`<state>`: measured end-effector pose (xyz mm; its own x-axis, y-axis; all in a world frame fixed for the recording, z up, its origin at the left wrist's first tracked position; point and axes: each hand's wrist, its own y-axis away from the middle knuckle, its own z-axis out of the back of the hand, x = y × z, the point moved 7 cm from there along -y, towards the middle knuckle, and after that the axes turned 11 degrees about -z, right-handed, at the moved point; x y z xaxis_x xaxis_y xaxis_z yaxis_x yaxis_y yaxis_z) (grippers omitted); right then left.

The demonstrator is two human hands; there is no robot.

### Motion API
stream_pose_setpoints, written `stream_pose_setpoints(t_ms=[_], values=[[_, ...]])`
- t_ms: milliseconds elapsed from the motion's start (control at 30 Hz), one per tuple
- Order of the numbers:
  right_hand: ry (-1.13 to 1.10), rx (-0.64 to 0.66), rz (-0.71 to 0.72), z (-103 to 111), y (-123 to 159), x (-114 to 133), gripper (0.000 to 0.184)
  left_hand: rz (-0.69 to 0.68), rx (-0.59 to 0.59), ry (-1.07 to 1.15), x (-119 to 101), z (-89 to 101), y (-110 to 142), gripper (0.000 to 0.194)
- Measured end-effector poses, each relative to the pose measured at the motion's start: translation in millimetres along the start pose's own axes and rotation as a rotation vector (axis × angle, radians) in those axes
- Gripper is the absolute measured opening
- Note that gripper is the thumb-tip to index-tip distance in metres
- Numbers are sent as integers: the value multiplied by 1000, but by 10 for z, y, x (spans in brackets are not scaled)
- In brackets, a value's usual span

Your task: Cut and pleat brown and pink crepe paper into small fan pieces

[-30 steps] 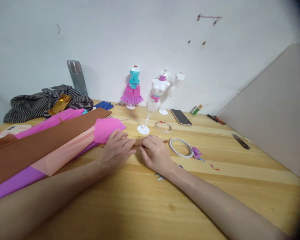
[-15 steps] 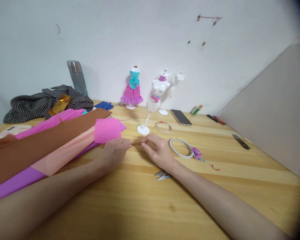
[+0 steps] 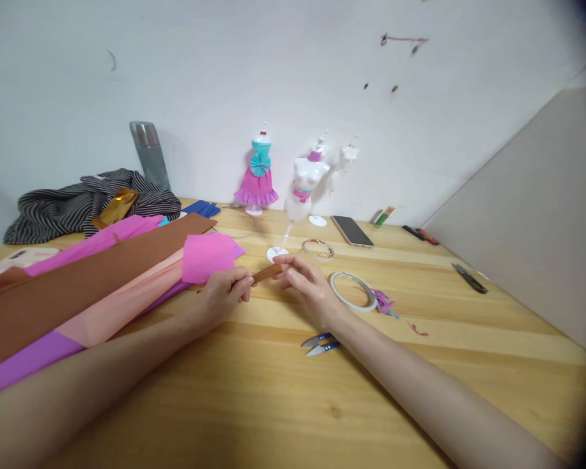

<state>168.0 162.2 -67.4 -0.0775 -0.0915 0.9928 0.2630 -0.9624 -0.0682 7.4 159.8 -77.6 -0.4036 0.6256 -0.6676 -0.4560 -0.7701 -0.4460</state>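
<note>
A narrow brown crepe paper strip [image 3: 266,275] spans the gap between my two hands, tilted up to the right. My left hand [image 3: 224,291] is closed, pinching its left end between thumb and fingers. At the other end, the fingers of my right hand [image 3: 308,286] are bent around the strip, with the thumb slightly lowered. Just beyond my right fingertips stands a white mini mannequin [image 3: 308,172] with a pink and blue band at its waist. A pink paper piece [image 3: 208,257] lies behind my left hand. Blue-handled thread snips [image 3: 321,344] rest open-bladed below my right wrist.
Long brown, peach and purple sheets [image 3: 102,273] cover the table's left side. A tape roll [image 3: 336,296], a phone [image 3: 352,231] and a cutter [image 3: 469,278] lie to the right. A dressed mannequin [image 3: 258,172], a bottle [image 3: 150,156] and striped cloth [image 3: 49,208] stand near the wall.
The brown strip now shows more between my hands and slants upward. My right fingers have lifted and loosened somewhat; my left hand has turned slightly. The view has shifted a little.
</note>
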Motion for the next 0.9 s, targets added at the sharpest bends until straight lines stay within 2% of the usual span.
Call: stream_pose_setpoints(t_ms=[67,133,233,333,400,467,533,600,700,800,900], values=[[30,54,-28,-106,25,-4,42,-35,17,-37,-34,-12,14,33],[53,67,-52,-181,42,-8,38,-73,39,-82,-82,-29,33,32],[61,20,-85,-205,36,-33,22,-126,75,-144,-150,-65,57,31],[82,-26,-92,-180,18,-62,16,-186,77,-214,-202,-74,55,31],[108,-42,-73,-165,11,-64,15,-257,-12,-282,-265,-5,40,24],[155,-60,-41,-152,14,-50,13,-329,-166,-374,-360,117,38,16],[218,-93,7,-138,32,-10,11,-363,-286,-424,-466,212,52,19],[295,-131,67,-130,67,57,9,-347,-303,-374,-557,231,60,19],[407,-163,171,-149,145,195,7,-252,-184,-172,-646,121,75,29],[467,-141,240,-204,219,301,8,-103,-88,50,-631,-10,111,40],[471,-118,268,-257,259,354,9,-34,-92,247,-577,-56,120,41]])
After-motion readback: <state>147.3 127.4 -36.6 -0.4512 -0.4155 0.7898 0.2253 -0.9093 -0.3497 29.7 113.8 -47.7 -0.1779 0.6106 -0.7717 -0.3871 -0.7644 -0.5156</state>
